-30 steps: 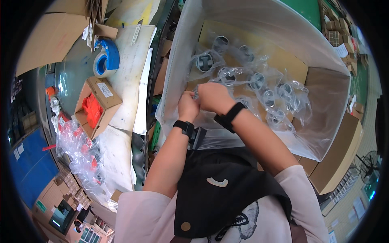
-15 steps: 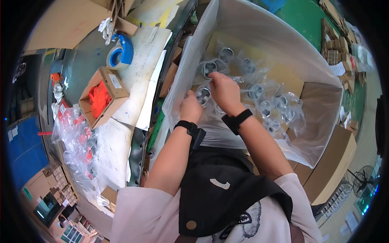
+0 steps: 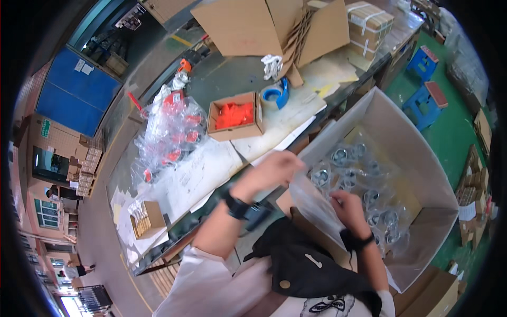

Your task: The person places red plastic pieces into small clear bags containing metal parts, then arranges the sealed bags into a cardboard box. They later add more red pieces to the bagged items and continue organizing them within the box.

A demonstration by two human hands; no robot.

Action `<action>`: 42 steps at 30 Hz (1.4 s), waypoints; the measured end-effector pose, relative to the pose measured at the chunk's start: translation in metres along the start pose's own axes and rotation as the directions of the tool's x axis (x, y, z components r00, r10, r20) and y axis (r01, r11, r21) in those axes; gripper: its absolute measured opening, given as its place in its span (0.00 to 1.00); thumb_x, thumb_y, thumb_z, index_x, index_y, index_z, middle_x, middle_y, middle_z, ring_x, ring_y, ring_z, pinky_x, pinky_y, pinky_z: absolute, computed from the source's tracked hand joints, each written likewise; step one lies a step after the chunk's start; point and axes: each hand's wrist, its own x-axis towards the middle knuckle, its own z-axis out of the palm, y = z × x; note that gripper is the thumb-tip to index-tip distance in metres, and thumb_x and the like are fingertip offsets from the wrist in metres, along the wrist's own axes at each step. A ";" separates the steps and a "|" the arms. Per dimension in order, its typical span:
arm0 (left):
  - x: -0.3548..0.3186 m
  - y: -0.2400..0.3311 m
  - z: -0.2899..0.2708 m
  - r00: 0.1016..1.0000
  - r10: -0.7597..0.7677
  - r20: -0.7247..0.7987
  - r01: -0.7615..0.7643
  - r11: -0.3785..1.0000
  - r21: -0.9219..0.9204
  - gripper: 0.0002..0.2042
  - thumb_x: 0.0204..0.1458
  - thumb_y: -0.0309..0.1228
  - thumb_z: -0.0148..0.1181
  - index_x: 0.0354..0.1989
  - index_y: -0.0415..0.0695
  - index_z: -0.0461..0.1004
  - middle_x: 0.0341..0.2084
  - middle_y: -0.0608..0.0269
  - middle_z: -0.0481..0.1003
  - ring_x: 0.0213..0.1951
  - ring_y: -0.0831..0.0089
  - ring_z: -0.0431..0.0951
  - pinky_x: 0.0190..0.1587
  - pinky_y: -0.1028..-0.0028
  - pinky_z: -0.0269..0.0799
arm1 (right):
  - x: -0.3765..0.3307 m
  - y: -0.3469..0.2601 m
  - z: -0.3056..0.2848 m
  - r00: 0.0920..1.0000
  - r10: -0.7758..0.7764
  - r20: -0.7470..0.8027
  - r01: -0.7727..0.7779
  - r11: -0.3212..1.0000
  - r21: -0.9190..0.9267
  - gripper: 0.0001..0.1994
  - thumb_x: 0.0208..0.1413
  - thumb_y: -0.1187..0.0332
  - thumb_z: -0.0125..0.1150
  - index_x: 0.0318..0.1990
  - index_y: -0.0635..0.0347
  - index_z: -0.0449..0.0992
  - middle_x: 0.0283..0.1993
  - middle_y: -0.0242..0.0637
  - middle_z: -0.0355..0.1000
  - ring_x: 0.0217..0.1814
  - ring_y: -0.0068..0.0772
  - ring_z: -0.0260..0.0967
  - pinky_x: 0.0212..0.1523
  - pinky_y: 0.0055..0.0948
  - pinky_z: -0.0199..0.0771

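The left hand (image 3: 274, 170) grips the near rim of a large cardboard carton (image 3: 417, 153), fingers curled together over the clear plastic liner (image 3: 311, 203) draped there. The right hand (image 3: 348, 207) is down inside, fingers closed on the crinkled film. Glossy clear bags holding round grey metal parts (image 3: 364, 195) lie heaped on the carton floor, running in a band from its far-left corner toward the near right. On the surface (image 3: 222, 158) sit a small carton of orange pieces (image 3: 235, 115) and a blue tape dispenser (image 3: 275, 94).
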 end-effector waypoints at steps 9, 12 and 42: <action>0.110 -0.105 -0.201 0.808 -0.166 -0.565 0.537 0.602 0.591 0.46 0.35 0.56 0.70 0.66 0.58 0.56 0.64 0.47 0.53 0.62 0.45 0.60 0.57 0.52 0.66 | -0.078 -0.078 -0.056 0.856 0.482 -0.186 -0.369 0.822 0.435 0.08 0.57 0.74 0.58 0.42 0.67 0.76 0.33 0.32 0.76 0.27 0.15 0.67 0.29 0.17 0.67; 0.130 -0.150 -0.223 0.808 -0.349 -0.475 0.589 0.432 0.683 0.48 0.33 0.56 0.72 0.65 0.63 0.53 0.64 0.43 0.50 0.62 0.42 0.59 0.57 0.48 0.65 | -0.080 -0.083 -0.019 0.845 0.494 -0.207 -0.378 0.823 0.424 0.08 0.57 0.72 0.59 0.43 0.66 0.75 0.35 0.34 0.76 0.28 0.16 0.66 0.28 0.18 0.67; 0.041 0.016 -0.027 0.900 0.008 0.437 0.261 0.793 -0.551 0.13 0.61 0.32 0.51 0.51 0.40 0.68 0.40 0.57 0.76 0.39 0.71 0.79 0.41 0.71 0.79 | 0.046 -0.144 -0.014 0.740 0.451 -0.500 -0.042 0.772 0.635 0.06 0.53 0.77 0.61 0.38 0.64 0.79 0.35 0.34 0.73 0.34 0.22 0.71 0.34 0.22 0.72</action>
